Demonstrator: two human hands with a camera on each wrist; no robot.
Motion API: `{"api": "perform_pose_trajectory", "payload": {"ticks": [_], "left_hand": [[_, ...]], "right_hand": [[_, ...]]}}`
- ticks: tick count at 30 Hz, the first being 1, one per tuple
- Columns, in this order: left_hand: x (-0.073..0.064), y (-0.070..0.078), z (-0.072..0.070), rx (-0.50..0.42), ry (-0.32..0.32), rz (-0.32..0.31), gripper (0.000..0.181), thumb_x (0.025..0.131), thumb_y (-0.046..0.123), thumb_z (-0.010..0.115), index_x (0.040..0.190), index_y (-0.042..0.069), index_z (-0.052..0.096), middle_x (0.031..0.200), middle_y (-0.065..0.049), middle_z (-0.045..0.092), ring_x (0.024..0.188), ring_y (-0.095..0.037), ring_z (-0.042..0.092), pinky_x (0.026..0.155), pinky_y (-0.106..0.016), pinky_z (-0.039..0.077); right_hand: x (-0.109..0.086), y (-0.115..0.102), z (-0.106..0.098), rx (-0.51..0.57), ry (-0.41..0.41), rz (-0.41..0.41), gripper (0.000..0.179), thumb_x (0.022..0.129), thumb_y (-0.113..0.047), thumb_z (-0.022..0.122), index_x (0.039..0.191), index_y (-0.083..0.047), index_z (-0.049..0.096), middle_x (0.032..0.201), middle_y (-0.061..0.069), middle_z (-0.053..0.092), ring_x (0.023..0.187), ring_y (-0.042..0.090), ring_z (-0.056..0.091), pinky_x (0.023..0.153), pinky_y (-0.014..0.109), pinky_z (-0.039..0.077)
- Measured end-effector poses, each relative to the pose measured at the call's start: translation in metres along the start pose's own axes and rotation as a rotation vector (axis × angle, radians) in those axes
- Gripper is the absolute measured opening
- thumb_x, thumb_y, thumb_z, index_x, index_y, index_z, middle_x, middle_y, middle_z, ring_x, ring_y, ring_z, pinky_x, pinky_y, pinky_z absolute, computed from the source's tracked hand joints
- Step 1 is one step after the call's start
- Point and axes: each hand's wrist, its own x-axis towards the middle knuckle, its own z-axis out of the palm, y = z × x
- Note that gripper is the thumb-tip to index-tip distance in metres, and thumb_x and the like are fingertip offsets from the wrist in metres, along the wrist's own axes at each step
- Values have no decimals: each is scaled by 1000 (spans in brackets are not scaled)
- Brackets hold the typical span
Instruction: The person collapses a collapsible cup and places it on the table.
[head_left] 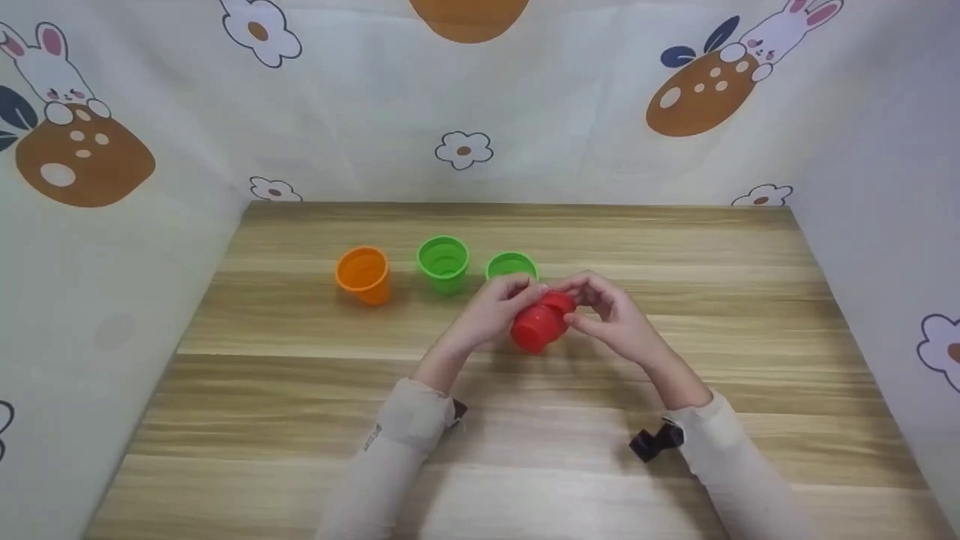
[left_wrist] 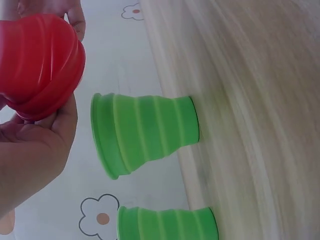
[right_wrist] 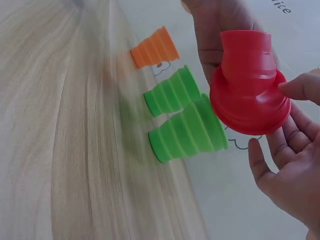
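Observation:
Both hands hold a red collapsible cup (head_left: 538,330) above the wooden table, its closed base tilted toward the head camera. My left hand (head_left: 489,313) grips the cup from the left side. From the right, my right hand (head_left: 616,324) pinches the wide rim, thumb on the near side and fingers behind. In the right wrist view the red cup (right_wrist: 249,65) has a narrow ribbed base and a wide part that is folded unevenly around it. Just behind the hands stands a green cup (head_left: 512,262), its lower part hidden by the left hand in the head view.
Another green cup (head_left: 443,262) and an orange cup (head_left: 364,274) stand upright, mouths up, in a loose row to the left. The wood-grain table (head_left: 525,465) meets a patterned cloth backdrop (head_left: 360,127) at the back. Dark wrist mounts (head_left: 656,441) sit below the sleeves.

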Motion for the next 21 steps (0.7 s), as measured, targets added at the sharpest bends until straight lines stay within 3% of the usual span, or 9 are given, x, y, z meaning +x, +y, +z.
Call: {"api": "perform_pose_trajectory", "payload": {"ticks": [6,15,18,21], "left_hand": [[0,1,1,-59,-14,-5,22,102,21,55,95,1,63,81,3,59,80,-10,55,72,-20,48],[0,6,0,9,-21,7,24,102,24,55,95,3,63,80,3,57,76,-9,52,69,-19,45],[-1,5,-1,-33,-18,4,22,103,22,54,96,2,62,80,3,57,75,-8,53,68,-19,47],[-3,3,-2,-131,-13,-8,19,104,18,51,96,2,59,79,3,57,72,-8,54,67,-18,48]], "right_hand": [[-3,2,-5,9,-66,19,36,90,2,67,125,5,58,107,-11,71,93,9,61,80,22,47],[-1,0,-4,22,-42,64,31,91,-1,67,120,7,60,101,-12,72,90,11,57,80,22,49],[-3,2,-7,32,-33,46,33,89,1,68,120,7,59,104,-11,72,97,10,60,87,24,48],[-6,6,-10,69,-52,15,39,87,6,68,124,9,56,110,-10,71,107,9,63,99,22,48]]}}
